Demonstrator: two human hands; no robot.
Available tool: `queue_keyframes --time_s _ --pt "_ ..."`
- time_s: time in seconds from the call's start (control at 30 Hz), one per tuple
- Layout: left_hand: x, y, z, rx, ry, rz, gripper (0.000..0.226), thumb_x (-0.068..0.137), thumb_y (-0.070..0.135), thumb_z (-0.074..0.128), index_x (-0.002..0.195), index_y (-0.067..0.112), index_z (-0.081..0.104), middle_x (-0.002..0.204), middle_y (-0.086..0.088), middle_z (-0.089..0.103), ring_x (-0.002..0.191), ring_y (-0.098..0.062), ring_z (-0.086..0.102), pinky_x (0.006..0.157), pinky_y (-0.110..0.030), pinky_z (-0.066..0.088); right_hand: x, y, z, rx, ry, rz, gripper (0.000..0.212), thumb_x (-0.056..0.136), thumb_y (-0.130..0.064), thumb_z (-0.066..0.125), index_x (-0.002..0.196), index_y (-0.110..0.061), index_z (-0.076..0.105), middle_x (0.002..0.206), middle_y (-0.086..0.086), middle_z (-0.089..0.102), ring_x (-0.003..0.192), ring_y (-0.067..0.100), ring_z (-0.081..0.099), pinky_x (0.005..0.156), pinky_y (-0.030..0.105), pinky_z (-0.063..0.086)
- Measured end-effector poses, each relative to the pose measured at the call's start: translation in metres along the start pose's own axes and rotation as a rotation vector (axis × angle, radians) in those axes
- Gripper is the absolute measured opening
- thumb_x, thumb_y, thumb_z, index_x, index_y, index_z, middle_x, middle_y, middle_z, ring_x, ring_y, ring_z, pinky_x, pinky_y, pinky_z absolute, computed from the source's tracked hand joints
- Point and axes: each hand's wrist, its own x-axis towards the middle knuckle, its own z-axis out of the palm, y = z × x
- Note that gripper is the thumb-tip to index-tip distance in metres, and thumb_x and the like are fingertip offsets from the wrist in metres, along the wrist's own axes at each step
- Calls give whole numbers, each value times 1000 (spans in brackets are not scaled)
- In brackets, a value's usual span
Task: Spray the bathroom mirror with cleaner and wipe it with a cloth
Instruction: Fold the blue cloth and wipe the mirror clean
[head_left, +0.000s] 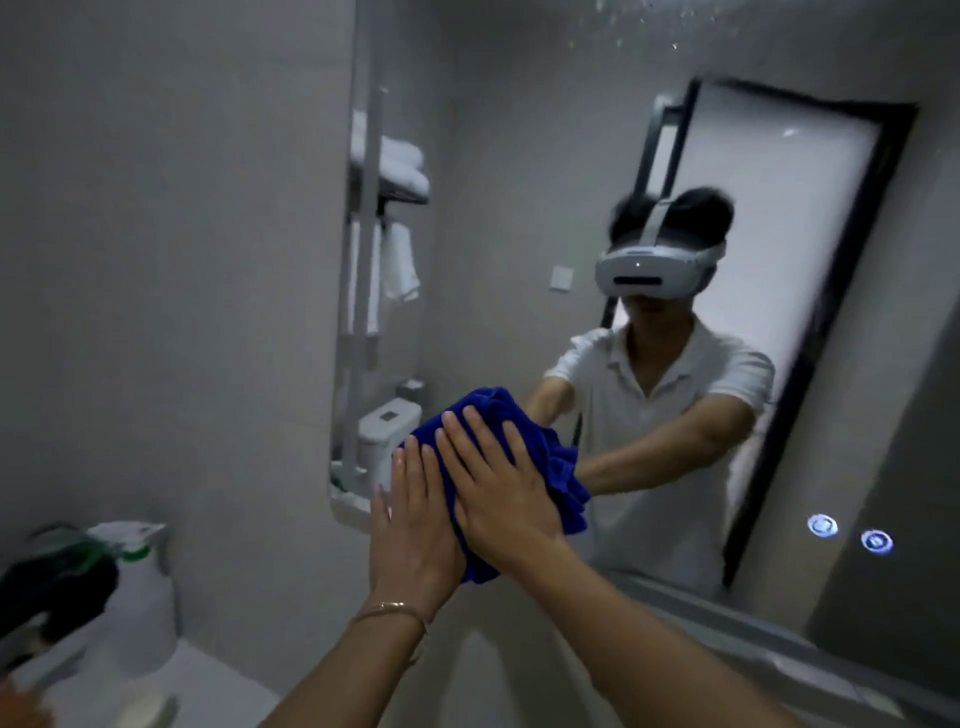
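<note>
The fluffy, bunched-up dark blue cloth (488, 410) is pushed against the big wall mirror (519, 234), near its bottom left corner. Both hands press on it with straight, flat fingers, not curled around it. The left hand (413, 525), with a thin bracelet (389, 609) on its wrist, lies just beside the right hand (501, 493), touching it. Small wet drops (644, 21) dot the glass up top.

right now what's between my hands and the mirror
A bunched blue fabric cloth, pressed onto the wall mirror under the left hand and right hand; head view.
</note>
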Motion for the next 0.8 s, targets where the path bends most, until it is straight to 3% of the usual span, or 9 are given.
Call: queue_keyframes --time_s 0.07,0.2,0.3,0.43,0.5,0.6,0.7,0.8 --pt "24 -19 -12 -65 65 -60 73 95 29 33 139 2 -18 151 -16 -18 139 -24 -12 116 -47 16 37 -9 -9 -9 6 -38 59 86 -30 29 140 -14 44 150 4 36 141 23 22 115 44 6" --pt "66 -38 -43 -213 -62 -150 86 96 37 37 139 2 -28 151 -14 -29 141 -25 -22 115 -39 -2 97 -7 -26 -54 15 -117 60 82 -33 28 136 -18 51 146 1 43 139 21 33 114 42 11" --pt "104 -38 -78 -279 63 -111 83 97 36 36 141 0 -24 150 -13 -29 142 -29 -19 116 -41 -2 139 13 -50 -79 86 -117 60 82 -34 27 135 -20 52 145 2 45 137 22 35 113 42 14" --pt "161 -5 -143 -212 302 51 65 98 26 24 145 -3 -11 153 -23 -13 142 -33 -12 117 -42 -1 178 77 -103 -106 259 -27 58 85 -34 28 137 -17 50 146 5 44 138 24 34 112 43 15" --pt "181 31 -183 -203 347 163 68 96 23 33 146 -1 -5 155 -21 -10 143 -31 -11 118 -42 1 177 120 -130 -102 340 57 57 87 -33 30 139 -16 47 148 7 41 139 26 31 113 43 15" --pt "187 96 -216 -201 454 261 58 92 21 32 144 -3 20 154 -22 13 144 -31 6 118 -42 10 146 172 -147 -161 373 165 57 91 -34 35 146 -15 34 153 7 31 143 26 21 114 43 12" --pt "165 150 -197 -194 516 353 60 91 22 12 141 -7 26 149 -29 22 142 -39 11 115 -49 17 95 198 -143 -203 347 230 68 90 -37 47 149 -14 23 156 10 22 145 28 13 115 45 11" --pt "143 169 -160 -348 576 381 59 91 25 23 141 -7 24 149 -26 24 140 -34 20 113 -48 24 53 208 -136 -163 358 228 59 94 -32 38 148 -13 24 155 9 23 145 25 11 115 44 12"
